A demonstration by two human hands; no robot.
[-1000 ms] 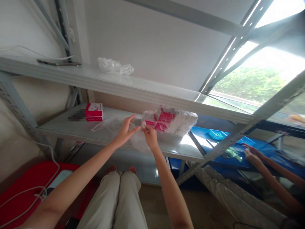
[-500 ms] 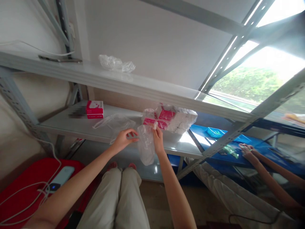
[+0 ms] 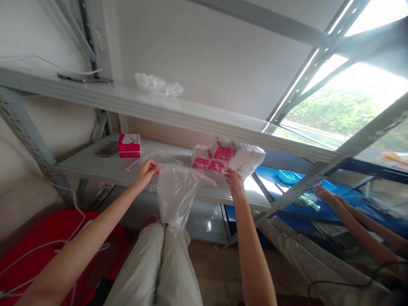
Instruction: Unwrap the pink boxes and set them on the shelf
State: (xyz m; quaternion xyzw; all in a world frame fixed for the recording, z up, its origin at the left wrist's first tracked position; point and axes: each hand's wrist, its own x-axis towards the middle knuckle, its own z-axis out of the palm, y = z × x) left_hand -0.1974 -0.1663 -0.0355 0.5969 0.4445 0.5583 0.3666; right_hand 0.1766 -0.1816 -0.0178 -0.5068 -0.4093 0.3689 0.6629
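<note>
A clear plastic bag (image 3: 177, 195) hangs open in front of the shelf, its upper left edge pinched in my left hand (image 3: 149, 170). To the right, my right hand (image 3: 235, 180) has its fingers curled at the front of a clear plastic pack of pink-and-white boxes (image 3: 219, 159). Whether those fingers grip anything is too small to make out. The hanging bag's right corner ends short of my right hand. Behind my left hand another thin clear plastic sheet or bag (image 3: 137, 162) lies on the shelf.
Two pink-and-white boxes (image 3: 129, 145) are stacked at the left of the middle shelf (image 3: 86, 163). Crumpled clear plastic (image 3: 157, 85) and a phone (image 3: 84, 79) lie on the upper shelf. Cables cross a red stool (image 3: 47, 238). Another person's hands (image 3: 328, 195) work at the right.
My hands have moved apart, left hand leftward and right hand rightward. The bag, bunched near my right hand before, now hangs spread from my left hand.
</note>
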